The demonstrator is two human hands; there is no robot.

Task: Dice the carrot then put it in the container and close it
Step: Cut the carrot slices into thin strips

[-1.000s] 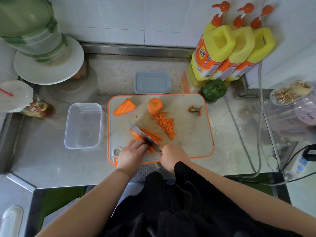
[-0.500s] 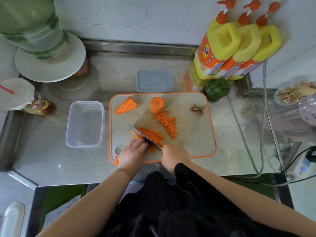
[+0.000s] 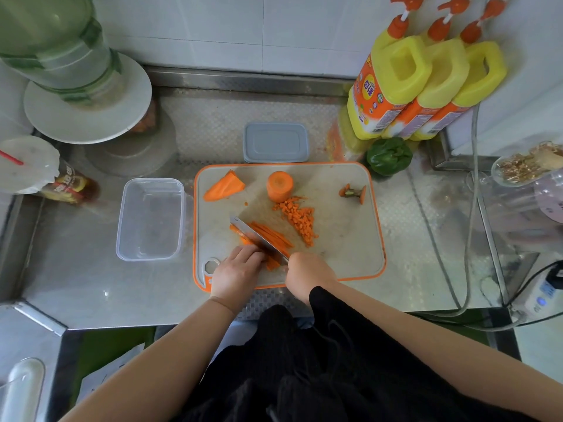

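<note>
An orange-rimmed cutting board (image 3: 341, 254) lies on the steel counter. On it are carrot strips (image 3: 271, 236), a heap of diced carrot (image 3: 300, 219), an upright carrot stub (image 3: 279, 185), a carrot wedge (image 3: 224, 186) and the cut-off top (image 3: 353, 192). My right hand (image 3: 307, 274) grips the handle of a knife (image 3: 256, 237) whose blade lies across the strips. My left hand (image 3: 237, 271) holds the strips down with curled fingers beside the blade. The clear container (image 3: 150, 219) stands open left of the board. Its grey lid (image 3: 275, 142) lies behind the board.
Three yellow detergent bottles (image 3: 417, 83) and a green pepper (image 3: 388, 155) stand at the back right. A water jug on a white base (image 3: 76, 86) and a lidded drink cup (image 3: 29, 164) are at the left. Cables (image 3: 469, 226) run down the right side.
The blade and both hands keep their place on the board over the carrot strips; only the view has shifted slightly. The diced heap is unchanged.
</note>
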